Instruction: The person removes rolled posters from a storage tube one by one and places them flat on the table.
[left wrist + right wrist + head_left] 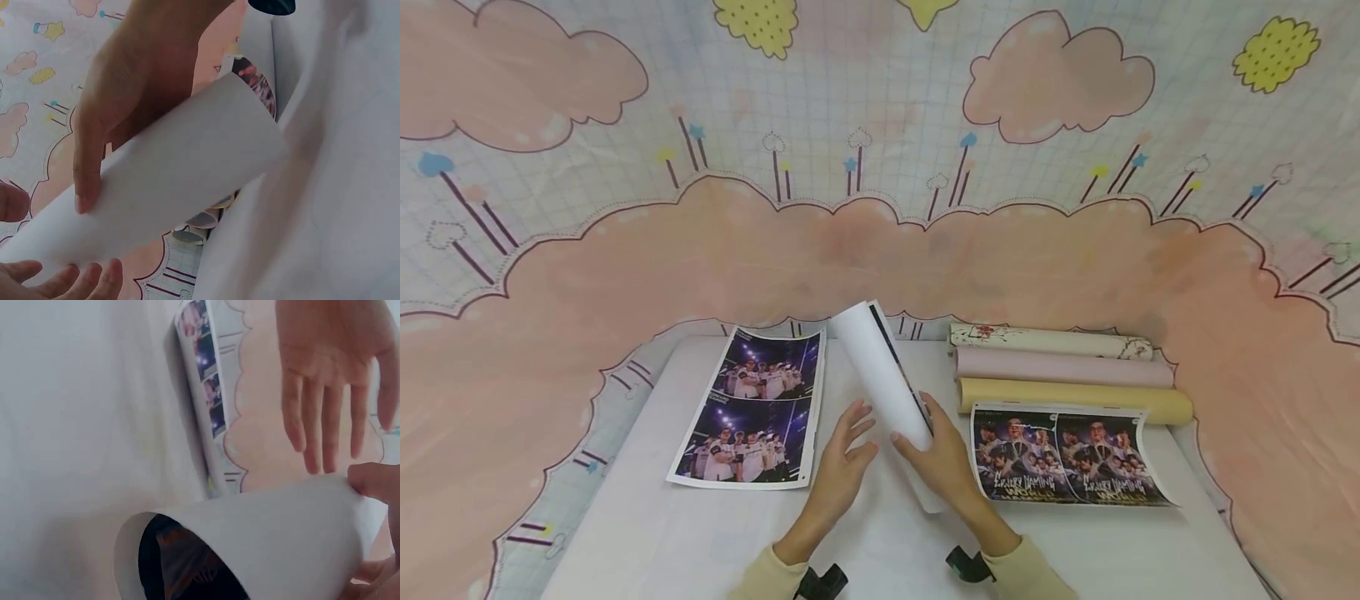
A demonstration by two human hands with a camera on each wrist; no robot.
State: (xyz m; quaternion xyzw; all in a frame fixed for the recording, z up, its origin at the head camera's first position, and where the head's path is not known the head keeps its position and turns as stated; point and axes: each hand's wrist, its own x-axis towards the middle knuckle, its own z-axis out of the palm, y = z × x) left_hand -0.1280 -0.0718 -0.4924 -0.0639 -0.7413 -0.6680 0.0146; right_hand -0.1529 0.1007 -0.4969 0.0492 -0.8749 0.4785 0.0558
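Observation:
A loosely rolled poster point(880, 375), white outside with a dark print showing inside its open end in the right wrist view, stands tilted above the table. My right hand point(943, 462) grips it round its lower part, the thumb lying on the white outer face point(300, 531). On the roll's other side is my left hand point(842, 462), its fingers fairly straight and spread. In the right wrist view those left fingers point(330, 428) point at the roll's edge, palm showing. The left wrist view has the left fingertips point(81, 278) overlapping the roll's lower side.
At the left on the white table point(625, 517) lies a flat poster of a group on a stage point(756, 417). To the right, another printed poster point(1067, 458) curls at its edge. Behind it lie yellow point(1075, 400), pinkish point(1060, 368) and floral point(1045, 340) paper rolls.

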